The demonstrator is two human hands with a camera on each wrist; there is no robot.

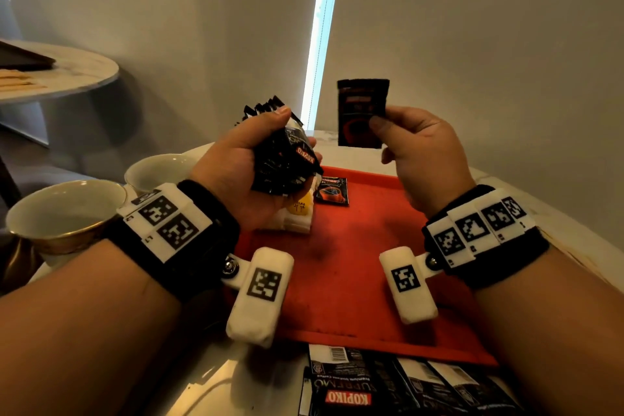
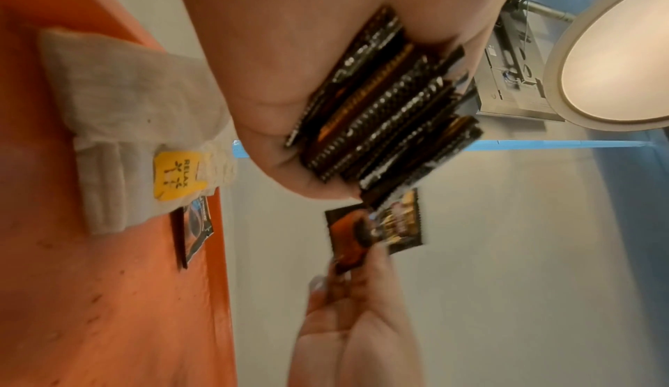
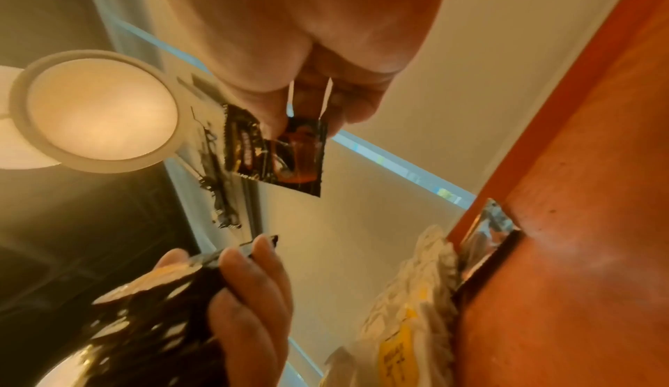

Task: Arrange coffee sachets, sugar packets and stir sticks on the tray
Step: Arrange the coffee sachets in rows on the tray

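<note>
My left hand (image 1: 256,162) grips a bunch of several black coffee sachets (image 1: 285,159) above the far left of the red tray (image 1: 354,280); the left wrist view shows their crimped edges (image 2: 383,118) in my palm. My right hand (image 1: 415,145) pinches a single black coffee sachet (image 1: 361,111) upright by its lower right edge, above the tray's far side; the same sachet (image 3: 286,155) shows in the right wrist view. One coffee sachet (image 1: 332,191) lies flat on the tray near its far edge. White packets with a yellow label (image 1: 297,216) lie stacked on the tray under my left hand.
Two white cups (image 1: 64,213) (image 1: 155,169) stand left of the tray. A strip of joined coffee sachets (image 1: 405,385) lies on the table in front of the tray's near edge. A round side table (image 1: 60,74) stands at the far left.
</note>
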